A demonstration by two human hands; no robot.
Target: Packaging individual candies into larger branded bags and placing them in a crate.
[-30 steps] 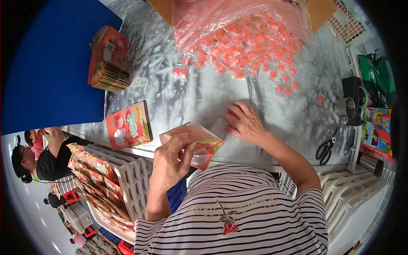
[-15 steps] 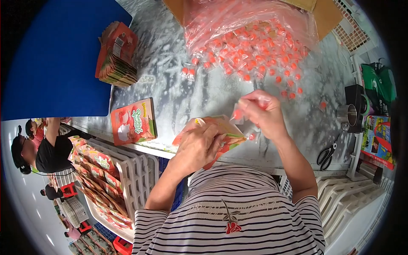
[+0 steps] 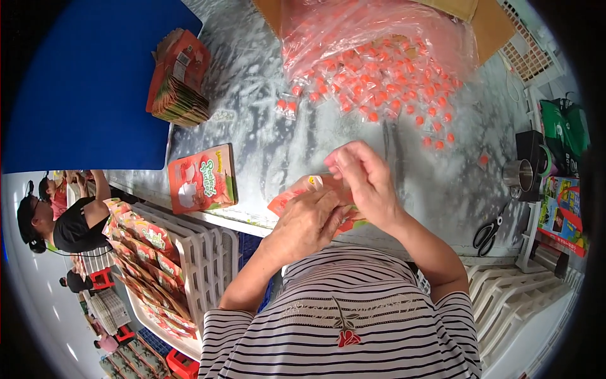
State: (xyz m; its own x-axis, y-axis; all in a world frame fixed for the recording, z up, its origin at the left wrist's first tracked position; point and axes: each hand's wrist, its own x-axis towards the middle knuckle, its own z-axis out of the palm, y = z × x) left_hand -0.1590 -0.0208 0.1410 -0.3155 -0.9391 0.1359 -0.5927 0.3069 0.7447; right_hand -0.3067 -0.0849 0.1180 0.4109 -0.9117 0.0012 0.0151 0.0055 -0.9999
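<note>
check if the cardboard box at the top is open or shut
Open: a clear plastic bag bulges out between the sides of the cardboard box, and wrapped red sweets lie spread on the table before it.

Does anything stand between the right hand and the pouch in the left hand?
Nothing visible does. The right hand overlaps the edge of the red pouch held by the left hand; whether they touch is unclear. The small wrapped red pieces lie beyond, out of that gap.

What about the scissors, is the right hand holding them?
No, the scissors lie on the table, apart from the right hand, which is at the pouch that the left hand holds.
</note>
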